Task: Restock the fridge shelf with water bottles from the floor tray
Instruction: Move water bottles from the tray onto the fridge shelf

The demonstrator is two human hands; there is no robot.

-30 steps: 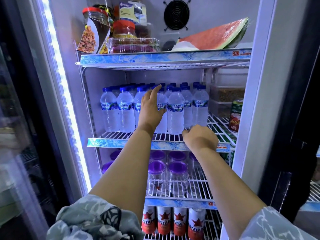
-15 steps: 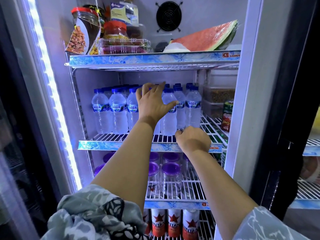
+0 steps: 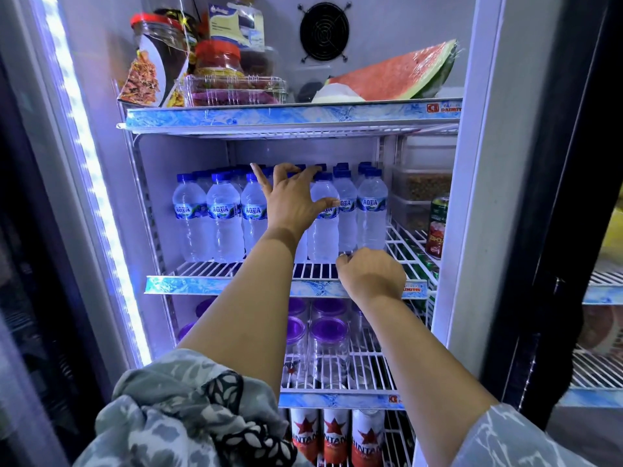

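Observation:
Several clear Aqua water bottles point(image 3: 222, 217) with blue caps stand in rows on the middle wire shelf point(image 3: 209, 284) of the open fridge. My left hand point(image 3: 293, 200) lies spread over the front bottles. Its fingertips rest on the blue caps and its thumb touches the label of one front bottle point(image 3: 323, 237). My right hand point(image 3: 371, 274) sits on the shelf's front edge with fingers curled, knuckles by that bottle's base. It holds no bottle. The floor tray is out of view.
The top shelf carries a watermelon slice point(image 3: 397, 75), jars and a clear box. Right of the bottles stand stacked containers point(image 3: 421, 187) and a can point(image 3: 438, 227). Purple-lidded jars point(image 3: 328, 335) fill the shelf below, with red star cans point(image 3: 337, 436) under them. The glass door point(image 3: 40, 264) stands open at left.
My left hand has spread its fingers wider over the bottle caps, and its thumb now reaches right onto a label. My right hand stays at the shelf's front edge.

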